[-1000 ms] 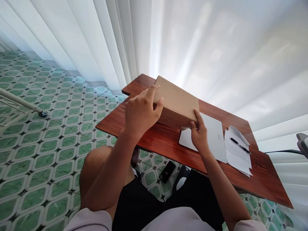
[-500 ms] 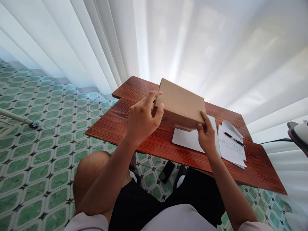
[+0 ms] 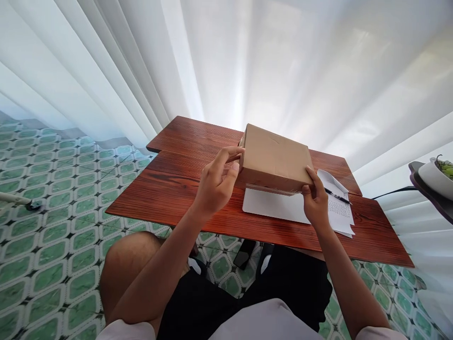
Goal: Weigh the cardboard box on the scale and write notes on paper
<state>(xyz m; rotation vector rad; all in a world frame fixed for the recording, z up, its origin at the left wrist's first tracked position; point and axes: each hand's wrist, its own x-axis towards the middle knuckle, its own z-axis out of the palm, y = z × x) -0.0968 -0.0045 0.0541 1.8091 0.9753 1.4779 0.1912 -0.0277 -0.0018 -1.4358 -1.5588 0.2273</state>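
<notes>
1. Starting at the left, the green tiled floor (image 3: 53, 198) and the white curtain (image 3: 106, 71) frame a red wooden table (image 3: 184, 189).
2. The left hand (image 3: 215, 184) is half closed on the left end of the cardboard box (image 3: 274, 158); its fingers (image 3: 230, 153) lie on the top edge and the thumb presses the near side.
3. The box is still closed, and I see no cut or lifted flap, so I judge the work is at an early stage: the box is gripped and held, and opening or placing it is left.
4. The box sits between the 2 hands, tilted, just above a flat white laptop (image 3: 272, 208); whether its bottom touches the laptop, I cannot tell.
5. The right hand (image 3: 314, 203) curls around the near right corner of the box, thumb on top.
6. Further right lie some papers (image 3: 339, 217) with a black pen (image 3: 336, 196) on them, and a potted plant (image 3: 442, 172) at the frame edge.
</notes>
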